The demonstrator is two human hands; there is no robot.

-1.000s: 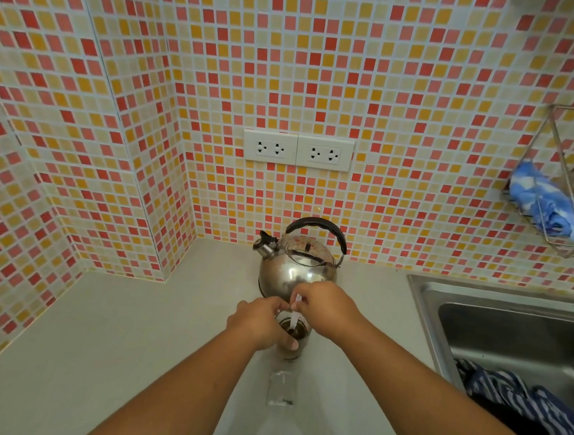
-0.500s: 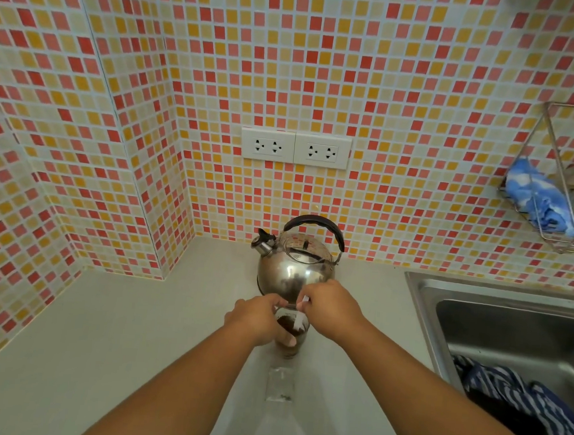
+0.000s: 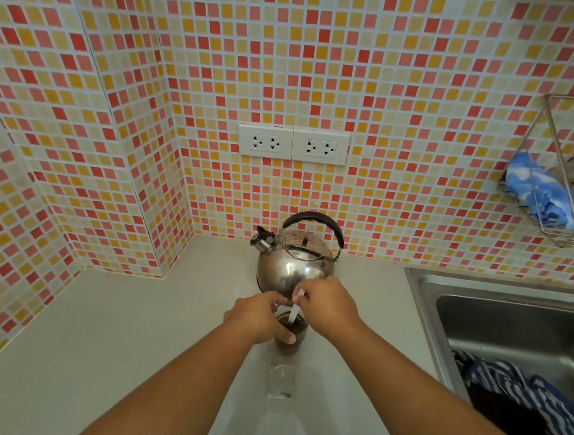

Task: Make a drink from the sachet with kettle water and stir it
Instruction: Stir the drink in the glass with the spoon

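Mosaic-tiled corner, pale bench (image 3: 104, 333): my left hand (image 3: 257, 319) grips the glass (image 3: 290, 334) before the kettle (image 3: 293, 266); my right hand (image 3: 328, 306) pinches the white stirrer (image 3: 294, 312); hard stirring could slop or topple it.
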